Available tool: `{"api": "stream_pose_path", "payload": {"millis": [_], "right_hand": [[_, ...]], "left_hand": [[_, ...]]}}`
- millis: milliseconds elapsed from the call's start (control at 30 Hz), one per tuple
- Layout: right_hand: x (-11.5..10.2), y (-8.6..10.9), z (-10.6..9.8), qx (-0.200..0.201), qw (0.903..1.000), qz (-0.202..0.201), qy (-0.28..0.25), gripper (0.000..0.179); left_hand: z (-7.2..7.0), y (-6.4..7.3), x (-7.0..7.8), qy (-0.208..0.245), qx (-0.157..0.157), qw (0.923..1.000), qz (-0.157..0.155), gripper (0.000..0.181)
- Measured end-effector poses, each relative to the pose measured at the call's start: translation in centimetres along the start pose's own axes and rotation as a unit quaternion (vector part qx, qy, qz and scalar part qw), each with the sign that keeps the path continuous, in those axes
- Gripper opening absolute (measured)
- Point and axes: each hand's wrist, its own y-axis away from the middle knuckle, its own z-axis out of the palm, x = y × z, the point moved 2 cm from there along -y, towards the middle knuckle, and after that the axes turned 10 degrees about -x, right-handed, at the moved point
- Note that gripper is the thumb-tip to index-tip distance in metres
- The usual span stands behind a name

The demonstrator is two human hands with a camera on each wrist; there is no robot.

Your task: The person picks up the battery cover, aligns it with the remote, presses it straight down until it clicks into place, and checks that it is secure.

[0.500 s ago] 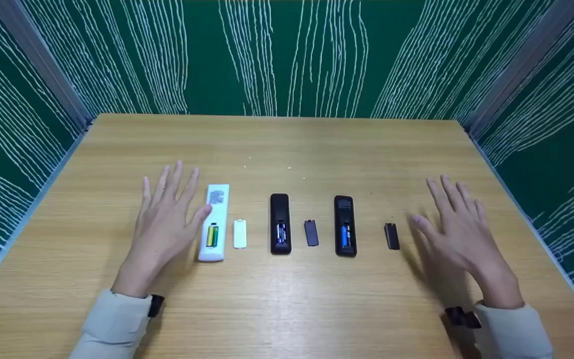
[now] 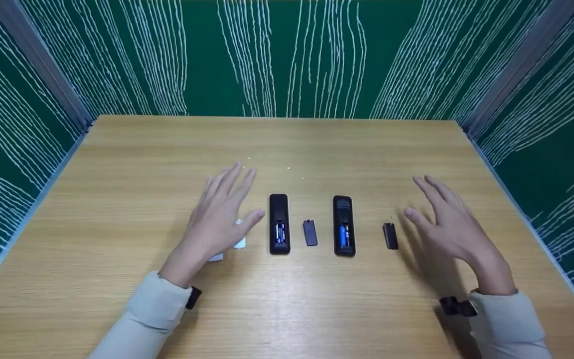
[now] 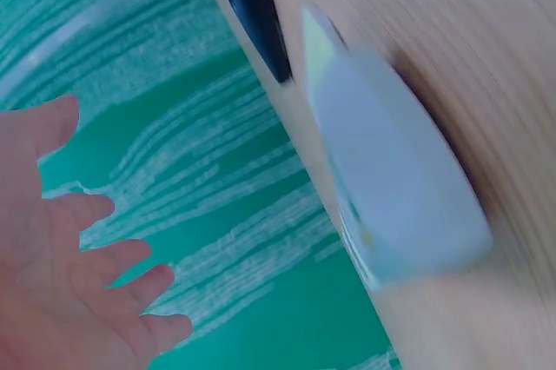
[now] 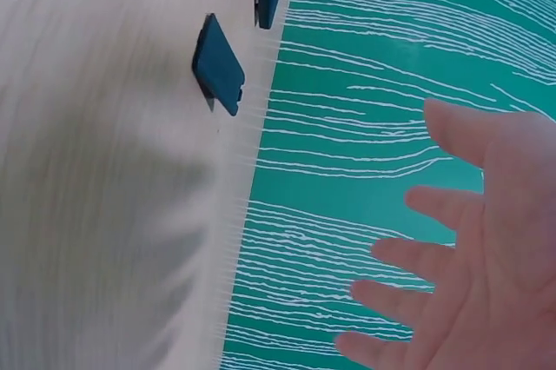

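My left hand (image 2: 215,219) hovers with spread fingers over the white remote control (image 2: 215,258), hiding most of it and part of its white battery cover (image 2: 240,243). In the left wrist view the white remote (image 3: 391,170) looks blurred. Right of that hand lies a black remote (image 2: 279,219) with batteries in its uncovered compartment, its dark cover (image 2: 310,233) beside it. Another black remote (image 2: 344,224) shows a blue battery. Its black cover (image 2: 390,236) lies nearest my right hand (image 2: 454,227), which is raised above the table with fingers extended and nothing held.
The wooden table (image 2: 287,304) carries the remotes in a row. Green panels (image 2: 406,40) with white wavy lines stand behind and on both sides. A few tiny pale specks lie beyond the remotes.
My left hand has moved right, from the white remote's left side to over it and its cover. My right hand has shifted slightly left. The remotes and covers stay in place.
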Motion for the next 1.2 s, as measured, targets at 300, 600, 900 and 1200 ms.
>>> {"api": "stream_pose_path", "payload": {"millis": [300,600,900,1200], "right_hand": [[0.1,-1.3,-0.1,-0.025,0.9992,-0.01,-0.028,0.074],[0.0,-2.1,-0.1,-0.05,0.9968,-0.005,-0.062,0.067],[0.0,-2.6,0.0,-0.062,0.9945,-0.015,-0.083,0.062],[0.3,-2.9,1.0,-0.071,0.9927,-0.003,-0.097,0.065]], "left_hand": [[2.2,-2.1,4.0,0.079,-0.017,0.9964,0.025,0.083],[4.5,-3.9,7.6,0.158,-0.048,0.9854,0.04,0.086],[6.9,-5.2,10.3,0.244,-0.105,0.9635,0.032,0.091],[7.9,-6.1,11.6,0.281,-0.152,0.9476,0.016,0.097]]}}
